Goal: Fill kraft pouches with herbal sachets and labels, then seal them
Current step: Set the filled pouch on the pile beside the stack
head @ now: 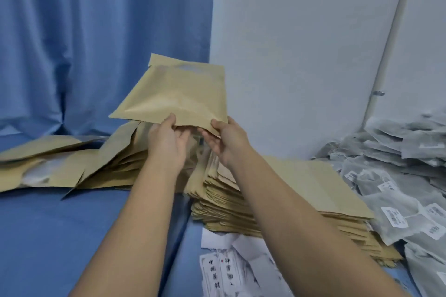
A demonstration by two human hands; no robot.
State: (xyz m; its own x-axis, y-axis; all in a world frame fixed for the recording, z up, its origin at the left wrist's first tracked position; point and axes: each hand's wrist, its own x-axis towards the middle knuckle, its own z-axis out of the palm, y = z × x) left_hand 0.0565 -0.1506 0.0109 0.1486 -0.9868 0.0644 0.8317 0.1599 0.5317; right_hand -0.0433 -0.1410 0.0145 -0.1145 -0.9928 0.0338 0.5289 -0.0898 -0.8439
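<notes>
Holding a kraft pouch (173, 94) up by its near edge, the left hand (166, 138) and the right hand (225, 140) each pinch it, thumb on top and fingers curled beneath. Under the right forearm lies a stack of flat pouches (313, 188), and right of that hand is a heap of grey sachets (398, 176). Left of the left hand, loose pouches (60, 164) sprawl on blue cloth (72, 236). Printed labels (222, 270) lie between the forearms.
</notes>
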